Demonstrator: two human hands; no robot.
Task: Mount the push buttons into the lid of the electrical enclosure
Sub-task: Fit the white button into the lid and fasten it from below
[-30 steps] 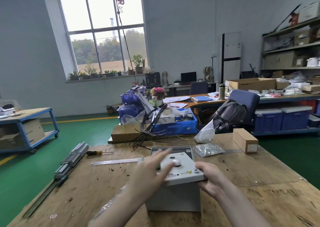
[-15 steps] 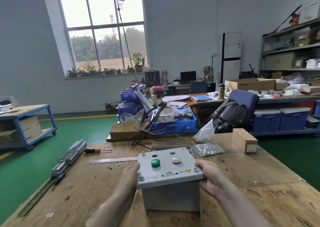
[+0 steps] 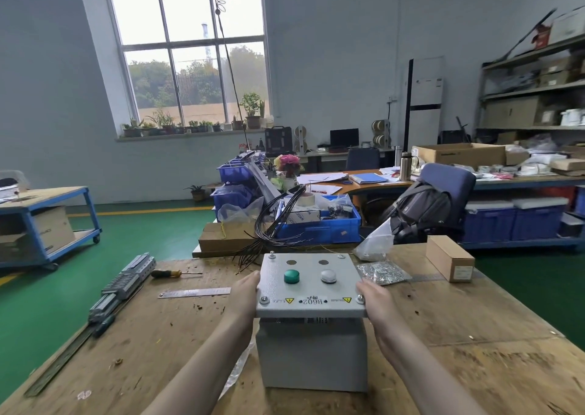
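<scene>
A grey metal enclosure box (image 3: 311, 356) stands on the wooden workbench (image 3: 158, 345). Its grey lid (image 3: 308, 307) lies flat on top of it, labelled B602. A green push button (image 3: 291, 276) and a white push button (image 3: 328, 276) sit in the lid. Behind them are two empty round holes (image 3: 291, 262). My left hand (image 3: 245, 294) grips the lid's left edge. The lid's right edge is gripped by my right hand (image 3: 372, 300).
A bag of small metal parts (image 3: 383, 272) and a cardboard box (image 3: 449, 258) lie to the right. To the left are a steel ruler (image 3: 194, 293), a screwdriver (image 3: 171, 274) and terminal blocks on a rail (image 3: 122, 285). Black wires (image 3: 269, 234) and a blue bin (image 3: 319, 224) sit behind.
My left hand has come off the lid's top and taken its left edge. The lid, held at both sides, has turned square over the box.
</scene>
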